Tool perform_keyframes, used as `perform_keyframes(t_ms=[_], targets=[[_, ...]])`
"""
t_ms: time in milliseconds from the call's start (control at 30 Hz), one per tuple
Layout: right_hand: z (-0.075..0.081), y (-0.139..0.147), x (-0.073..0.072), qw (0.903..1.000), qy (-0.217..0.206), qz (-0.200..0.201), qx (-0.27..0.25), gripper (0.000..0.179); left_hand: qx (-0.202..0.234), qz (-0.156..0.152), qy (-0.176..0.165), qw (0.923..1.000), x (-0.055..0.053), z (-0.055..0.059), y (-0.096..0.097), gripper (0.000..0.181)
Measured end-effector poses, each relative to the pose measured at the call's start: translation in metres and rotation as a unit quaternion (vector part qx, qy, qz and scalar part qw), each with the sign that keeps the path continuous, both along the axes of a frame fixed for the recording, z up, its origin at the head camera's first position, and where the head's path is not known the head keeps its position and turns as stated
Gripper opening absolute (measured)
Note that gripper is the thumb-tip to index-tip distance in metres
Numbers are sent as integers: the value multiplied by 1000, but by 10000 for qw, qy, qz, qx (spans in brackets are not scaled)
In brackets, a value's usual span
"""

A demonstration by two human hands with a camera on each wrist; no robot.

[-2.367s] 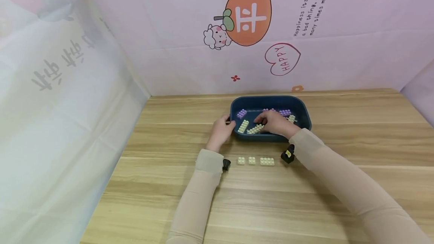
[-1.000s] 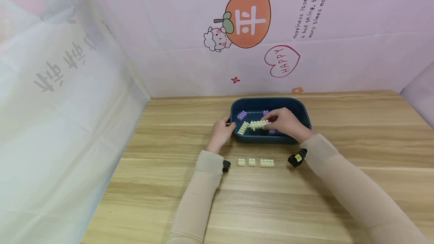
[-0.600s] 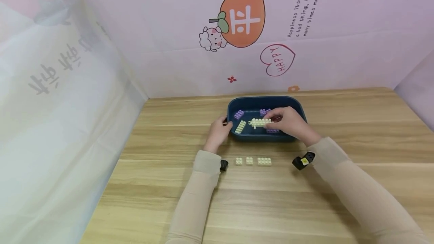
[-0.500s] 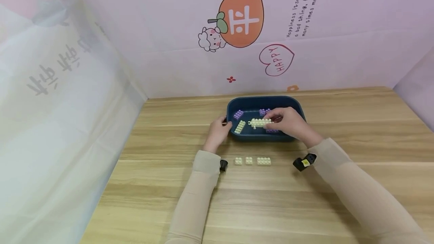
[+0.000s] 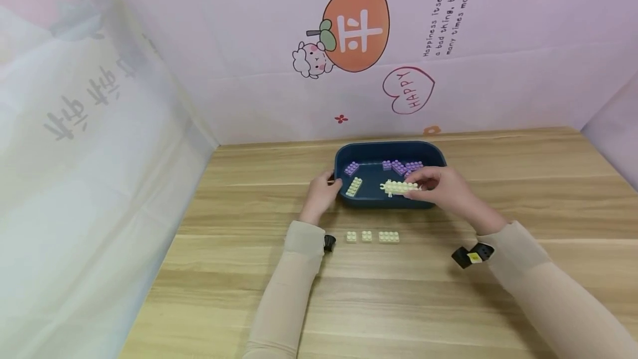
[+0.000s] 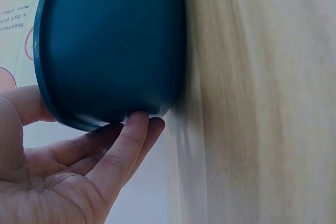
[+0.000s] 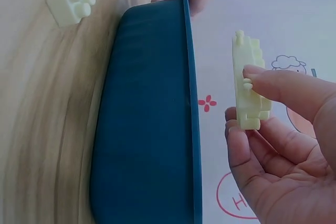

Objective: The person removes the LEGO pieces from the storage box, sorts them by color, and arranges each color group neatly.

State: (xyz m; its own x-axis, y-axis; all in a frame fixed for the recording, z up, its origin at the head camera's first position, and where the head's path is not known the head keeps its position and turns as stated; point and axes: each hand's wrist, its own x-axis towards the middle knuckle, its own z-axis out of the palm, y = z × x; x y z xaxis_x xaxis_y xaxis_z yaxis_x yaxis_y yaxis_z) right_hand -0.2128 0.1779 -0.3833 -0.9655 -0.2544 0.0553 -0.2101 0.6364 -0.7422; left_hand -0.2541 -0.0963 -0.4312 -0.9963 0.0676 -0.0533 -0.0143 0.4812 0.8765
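Observation:
My right hand (image 5: 443,187) pinches a long cream building brick (image 5: 399,187) with studs and small clip-like projections over the front right of a dark blue bin (image 5: 389,203). In the right wrist view, this cream brick (image 7: 247,80) sits between thumb and fingertips, beyond the bin's rim. My left hand (image 5: 321,193) grips the bin's left end. Seen from the left wrist, the fingers (image 6: 123,148) lie against the outer wall and the thumb passes behind the rim. Another cream brick (image 5: 354,186) lies inside at the left, near a purple brick (image 5: 351,168).
More purple bricks (image 5: 397,167) lie together at the bin's back right. In front of the bin, two small cream bricks (image 5: 351,236) and a longer cream brick (image 5: 389,237) stand in a row on the wooden table (image 5: 379,303). A printed cloth (image 5: 279,93) hangs behind.
My right hand has lifted the cream brick from among the bricks in the bin and moved it right and toward me, uncovering purple bricks. My left hand has kept its hold on the bin.

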Motion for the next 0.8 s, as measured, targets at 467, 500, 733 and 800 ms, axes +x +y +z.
perform_keyframes(t_ms=[467,500,733,800], targets=[[3,17,33,9994,274,221,22,22,76,26,-72,9999,5,2,1,43],[2,18,36,9992,311,237,7,21,87,24,-68,9999,6,2,1,43],[-8,31,51,9989,393,242,-33,18,115,49,-46,9999,12,1,2,42],[-11,33,55,9991,359,218,11,17,87,55,-49,9999,13,2,2,43]])
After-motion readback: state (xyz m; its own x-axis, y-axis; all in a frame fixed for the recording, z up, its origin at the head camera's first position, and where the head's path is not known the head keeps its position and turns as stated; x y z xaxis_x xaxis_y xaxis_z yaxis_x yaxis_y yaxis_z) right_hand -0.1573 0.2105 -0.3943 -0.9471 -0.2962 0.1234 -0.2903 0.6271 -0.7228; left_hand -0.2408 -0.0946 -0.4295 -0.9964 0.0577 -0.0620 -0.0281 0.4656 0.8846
